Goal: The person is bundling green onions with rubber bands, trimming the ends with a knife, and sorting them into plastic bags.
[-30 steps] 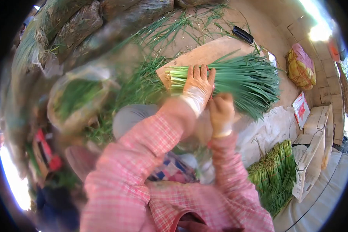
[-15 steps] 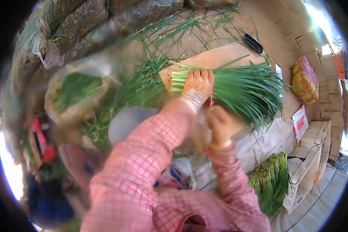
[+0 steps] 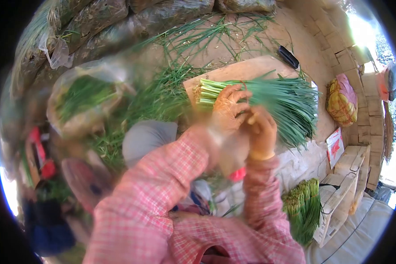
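A bundle of garlic chives (image 3: 279, 101) lies on a wooden board (image 3: 246, 66), pale cut ends to the left and green leaves spread right. A thin red tie (image 3: 244, 84) passes round it near the stems. My left hand (image 3: 229, 106) rests against the near side of the bundle, fingers bent and closed at the tie. Close beside it, my right hand (image 3: 262, 132) is closed in a pinch, its fingertips meeting those of the left. The tie's ends are hidden between the fingers.
Loose chives (image 3: 163, 88) cover the ground left of the board. A black-handled object (image 3: 288, 57) lies at its far corner. Another chive bundle (image 3: 301, 207) stands at lower right, near a wooden stand (image 3: 339, 198). A plastic bag of greens (image 3: 83, 101) sits at left.
My left hand has come off the top of the stems to the near side. My right hand has moved up beside it. The red tie now shows across the bundle's top.
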The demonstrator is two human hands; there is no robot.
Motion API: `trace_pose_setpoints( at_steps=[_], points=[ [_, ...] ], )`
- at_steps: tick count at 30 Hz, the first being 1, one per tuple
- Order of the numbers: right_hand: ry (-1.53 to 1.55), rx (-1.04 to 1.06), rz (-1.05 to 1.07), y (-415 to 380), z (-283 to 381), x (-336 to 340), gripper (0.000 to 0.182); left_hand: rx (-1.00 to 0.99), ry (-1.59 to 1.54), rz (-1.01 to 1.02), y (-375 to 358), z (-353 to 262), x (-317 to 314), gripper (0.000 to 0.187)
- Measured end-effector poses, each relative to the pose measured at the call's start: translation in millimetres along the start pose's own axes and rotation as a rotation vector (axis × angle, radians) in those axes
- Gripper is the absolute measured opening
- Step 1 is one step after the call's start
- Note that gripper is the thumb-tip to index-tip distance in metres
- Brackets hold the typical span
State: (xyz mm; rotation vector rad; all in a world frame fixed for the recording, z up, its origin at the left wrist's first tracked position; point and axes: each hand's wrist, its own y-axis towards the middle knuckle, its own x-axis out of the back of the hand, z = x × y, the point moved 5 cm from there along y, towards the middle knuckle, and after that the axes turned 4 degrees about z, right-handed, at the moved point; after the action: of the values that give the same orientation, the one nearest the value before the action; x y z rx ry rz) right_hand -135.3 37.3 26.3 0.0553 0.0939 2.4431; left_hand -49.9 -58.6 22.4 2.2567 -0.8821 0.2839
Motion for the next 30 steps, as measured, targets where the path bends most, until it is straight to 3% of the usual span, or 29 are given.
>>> trace_pose_setpoints(
  at_steps=[1,3,6,8,10,12,13,20,22,23,25,28,29,30],
  points=[
    [0.186,-0.104,-0.001,-0.8,-11.3,2.4,0.005,0.004,0.027,0.007,-1.2,2.3,-1.7,0.024],
    [0.998,-0.452,0.029,-5.6,-40.5,-3.7,0.005,0.008,0.103,0.02,-4.5,4.0,-5.9,0.023],
    [1.03,-0.459,0.058,-9.4,-42.1,-7.8,0.006,0.022,0.134,0.042,-9.6,7.9,-9.1,0.021],
    [0.448,-0.268,0.083,-5.2,-23.3,-5.3,0.01,0.023,0.118,0.034,-8.4,8.0,-8.0,0.019],
    [0.299,-0.237,0.069,0.6,-3.3,-6.9,0.014,0.014,0.09,0.007,-2.8,4.1,-5.1,0.018],
    [0.582,-0.379,0.028,4.2,2.9,-11.6,0.017,0.017,0.142,-0.012,-1.3,1.1,-4.8,0.016],
    [0.486,-0.273,-0.02,6.7,8.1,-15.0,0.018,0.021,0.172,-0.027,0.0,1.1,-4.0,0.015],
    [0.844,-0.544,0.09,0.2,-9.3,-9.7,0.017,-0.009,0.126,-0.018,-1.7,3.7,-5.2,0.014],
    [0.66,-0.382,0.042,-1.0,3.0,-10.9,0.019,-0.031,0.135,-0.01,-2.4,8.8,-4.2,0.015],
    [0.57,-0.27,0.064,2.8,1.4,-10.3,0.02,-0.059,0.174,0.007,-0.4,11.8,-3.9,0.021],
    [0.787,-0.298,0.101,12.7,7.5,-14.3,0.018,-0.109,0.238,0.053,4.5,11.9,-6.2,0.034],
    [0.665,-0.315,0.064,42.5,18.9,-21.6,0.016,0.001,0.332,0.107,27.2,-1.9,3.9,0.062],
    [0.378,-0.194,0.096,47.6,26.2,-25.7,0.014,-0.001,0.634,0.248,27.9,7.3,-4.7,0.081],
    [0.378,-0.2,0.169,53.8,25.4,-26.7,0.013,-0.002,0.752,0.239,30.4,14.9,-7.4,0.076]
  ],
)
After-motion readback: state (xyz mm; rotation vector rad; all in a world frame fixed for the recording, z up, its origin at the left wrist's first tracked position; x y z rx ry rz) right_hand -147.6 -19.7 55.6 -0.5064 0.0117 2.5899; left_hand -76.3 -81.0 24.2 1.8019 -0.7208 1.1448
